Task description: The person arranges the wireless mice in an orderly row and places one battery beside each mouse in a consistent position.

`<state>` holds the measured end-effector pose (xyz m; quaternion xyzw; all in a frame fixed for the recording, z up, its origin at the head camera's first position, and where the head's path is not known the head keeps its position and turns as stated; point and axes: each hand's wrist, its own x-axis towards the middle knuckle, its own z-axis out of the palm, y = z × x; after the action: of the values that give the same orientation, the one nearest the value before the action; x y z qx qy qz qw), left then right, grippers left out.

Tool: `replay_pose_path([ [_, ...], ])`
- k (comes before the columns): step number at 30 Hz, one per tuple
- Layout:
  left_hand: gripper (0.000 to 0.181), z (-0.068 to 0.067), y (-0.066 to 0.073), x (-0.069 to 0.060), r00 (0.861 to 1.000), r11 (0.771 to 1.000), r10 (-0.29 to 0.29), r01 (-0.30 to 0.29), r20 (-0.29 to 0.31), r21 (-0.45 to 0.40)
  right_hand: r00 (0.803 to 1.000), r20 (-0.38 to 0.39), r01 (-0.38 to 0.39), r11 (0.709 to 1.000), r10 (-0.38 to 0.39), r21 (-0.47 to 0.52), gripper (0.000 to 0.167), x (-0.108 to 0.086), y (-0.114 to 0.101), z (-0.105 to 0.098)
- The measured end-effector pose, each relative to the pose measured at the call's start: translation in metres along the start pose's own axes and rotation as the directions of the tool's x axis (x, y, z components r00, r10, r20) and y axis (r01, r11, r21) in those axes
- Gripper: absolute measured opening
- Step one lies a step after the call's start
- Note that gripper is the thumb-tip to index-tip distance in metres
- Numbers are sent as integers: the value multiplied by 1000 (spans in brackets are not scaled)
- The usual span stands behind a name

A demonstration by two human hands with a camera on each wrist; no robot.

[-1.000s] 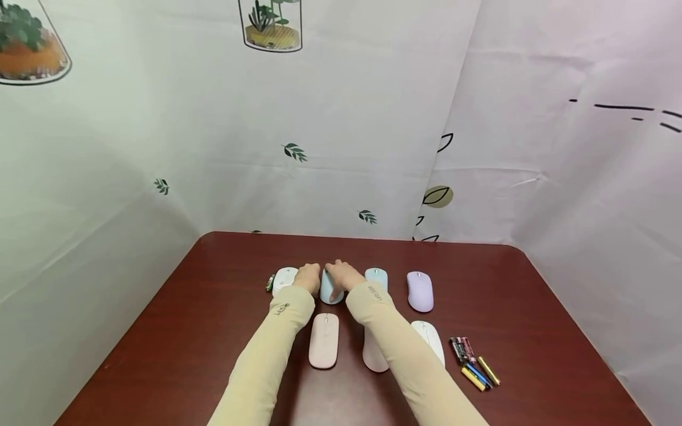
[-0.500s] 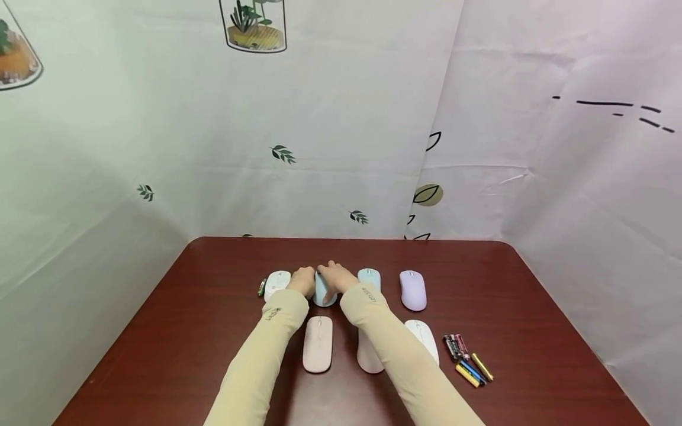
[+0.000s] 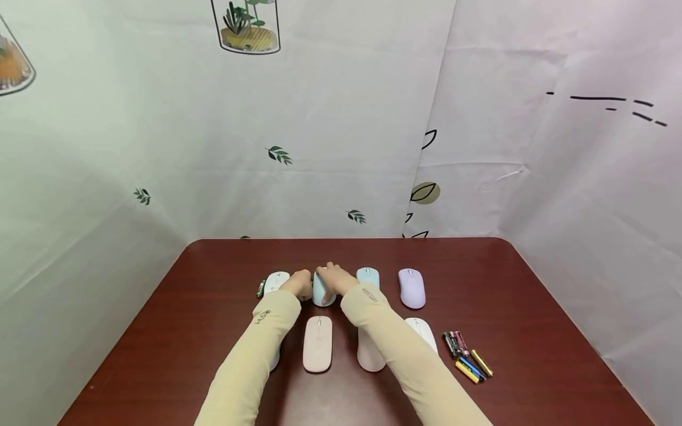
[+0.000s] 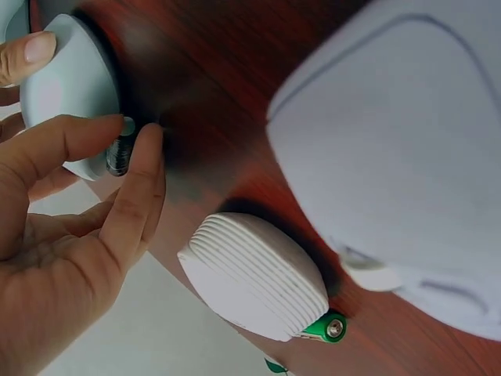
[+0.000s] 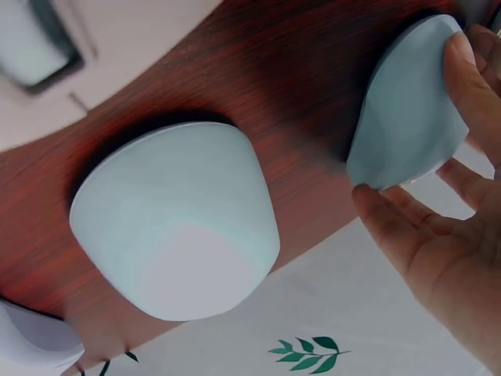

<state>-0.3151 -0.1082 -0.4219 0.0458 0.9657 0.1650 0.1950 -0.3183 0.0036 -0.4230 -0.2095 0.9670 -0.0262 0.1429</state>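
One battery point(image 4: 118, 156) pinched, left wrist view, not right

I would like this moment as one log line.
left hand: pinches dark cylinder; right hand: grips blue mouse; green battery: beside white mouse

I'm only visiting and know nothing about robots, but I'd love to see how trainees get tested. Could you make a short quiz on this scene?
1. Short answer: what is the left hand pinching?

2. True or false: the right hand grips a light blue mouse.

3. Multiple choice: at the left end of the back row, what colour is the battery beside the white mouse?
A) Blue
B) Green
C) Yellow

Key:
1. A small battery, held between thumb and fingers.
2. True.
3. B.
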Motion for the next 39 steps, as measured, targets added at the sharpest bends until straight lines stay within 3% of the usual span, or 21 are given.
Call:
replay_pose_path([
  [2, 6, 2, -4, 9, 1000, 1000, -13, 13, 8, 2, 1000, 5, -10, 1000, 10, 8, 79, -1, -2, -2],
  [4, 6, 6, -11, 17, 1000, 999, 20, -19, -8, 28, 1000, 9, -19, 1000, 19, 19, 79, -2, -3, -3],
  [7, 5, 33, -43, 70, 996, 996, 89, -89, 6, 30, 999, 38, -39, 997, 36, 61, 81, -5, -6, -5],
  [8, 5, 39, -49, 81, 995, 994, 100, -100, 17, 33, 998, 49, -49, 995, 45, 87, 83, -6, -7, -5],
  [9, 6, 43, -53, 88, 994, 994, 107, -107, 23, 29, 997, 59, -61, 992, 55, 109, 85, -8, -8, -7],
  [11, 7, 44, -51, 93, 997, 998, 59, -59, 55, -3, 994, 72, -88, 983, 78, 163, 90, -11, -9, -11],
  [13, 14, 26, -28, 54, 999, 1000, 27, -27, 46, -15, 992, 78, -111, 970, 96, 216, 94, -16, -9, -16],
  [15, 16, 4, -1, 2, 1000, 999, 11, -10, 26, -34, 992, 81, -115, 963, 98, 243, 96, -22, -8, -22],
  [18, 9, -5, 12, -24, 999, 999, 22, -23, -22, -42, 994, 86, -94, 958, 73, 270, 95, -30, -5, -31],
  [20, 15, -4, 12, -24, 999, 999, 18, -20, -45, -45, 996, 78, -54, 957, 33, 285, 93, -35, -2, -37],
  [22, 28, 4, 5, -9, 997, 999, 13, -16, -70, -41, 998, 59, 5, 951, -25, 310, 92, -40, 3, -42],
  [25, 50, 5, 6, -13, 994, 999, 24, -27, -105, -28, 992, 9, 115, 931, -126, 348, 88, -48, 12, -48],
  [30, 44, 8, 3, -19, 977, 995, 88, -78, -196, 57, 974, -65, 224, 901, -215, 371, 85, -66, 31, -51],
  [35, 43, 8, 0, -26, 957, 988, 152, -141, -248, 64, 964, -87, 266, 901, -252, 343, 77, -85, 51, -57],
  [39, 45, 10, 3, -32, 924, 974, 225, -211, -310, 77, 953, -139, 300, 900, -269, 315, 65, -99, 67, -63],
])
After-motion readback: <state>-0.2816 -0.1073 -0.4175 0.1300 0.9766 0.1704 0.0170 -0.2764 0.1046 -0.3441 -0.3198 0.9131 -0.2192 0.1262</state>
